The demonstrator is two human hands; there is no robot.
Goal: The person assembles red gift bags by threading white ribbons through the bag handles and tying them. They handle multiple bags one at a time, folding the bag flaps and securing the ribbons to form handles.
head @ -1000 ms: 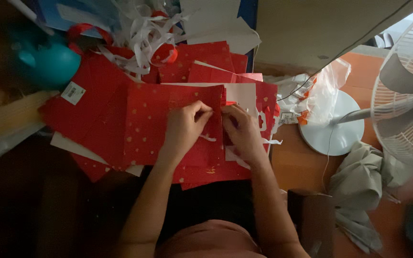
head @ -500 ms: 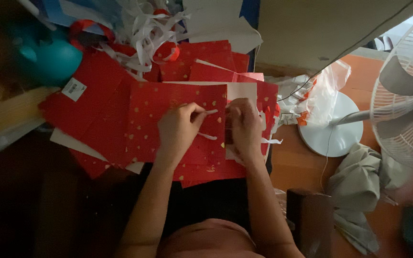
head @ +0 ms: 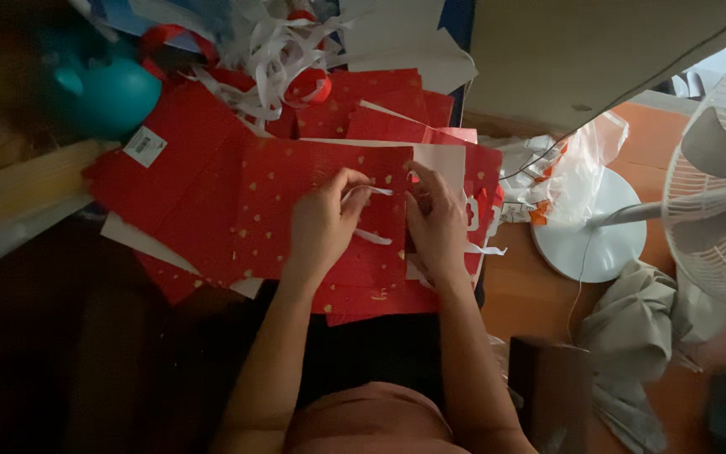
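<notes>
Dim workspace, orange floor [head: 514, 294] showing right of the red sheet. White fan [head: 716, 193] stands well right of the sheet, round base [head: 590, 244] on the floor, grey cloth [head: 632, 328] just below it. Red sheet [head: 296, 210], gold-speckled, lies across the lap on a heap of more red paper. Teal round object [head: 102, 92] up-left of the sheet; white strip tangle [head: 270, 50] above it. Left hand [head: 323, 223] rests on the sheet, fingers curled, pinching a white strip [head: 371, 192]. Right hand [head: 437, 227] presses the sheet's right edge, fingers bent; whether it pinches anything I cannot tell.
</notes>
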